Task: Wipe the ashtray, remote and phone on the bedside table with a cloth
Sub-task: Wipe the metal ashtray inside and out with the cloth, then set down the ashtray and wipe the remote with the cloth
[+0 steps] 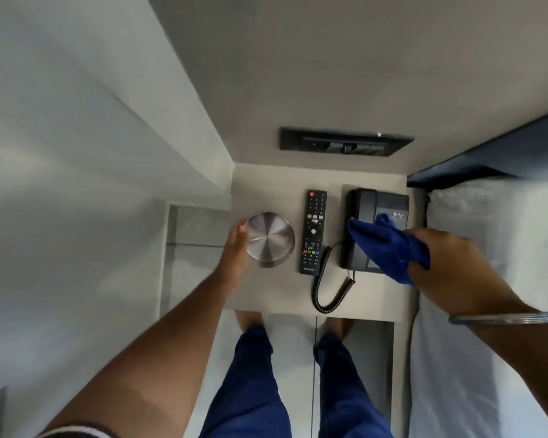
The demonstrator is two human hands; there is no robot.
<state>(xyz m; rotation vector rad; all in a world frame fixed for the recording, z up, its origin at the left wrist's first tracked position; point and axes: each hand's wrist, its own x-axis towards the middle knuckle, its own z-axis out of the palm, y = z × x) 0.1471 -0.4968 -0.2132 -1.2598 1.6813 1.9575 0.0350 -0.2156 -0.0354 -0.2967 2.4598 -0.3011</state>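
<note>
A round steel ashtray [270,239] sits at the left of the bedside table [276,289]. My left hand [234,248] wraps its left rim; whether it lifts it I cannot tell. A black remote [313,232] lies in the middle, lengthwise. At the right stands a black desk phone [366,210] with a coiled cord [329,289] trailing over the front. My right hand [450,260] grips a blue cloth [389,248], which hangs over the phone's keypad side.
A dark switch panel [345,142] is set in the wall behind the table. A white bed [487,279] borders the table on the right, a wall on the left. My legs in blue trousers [253,380] stand at the table's front edge.
</note>
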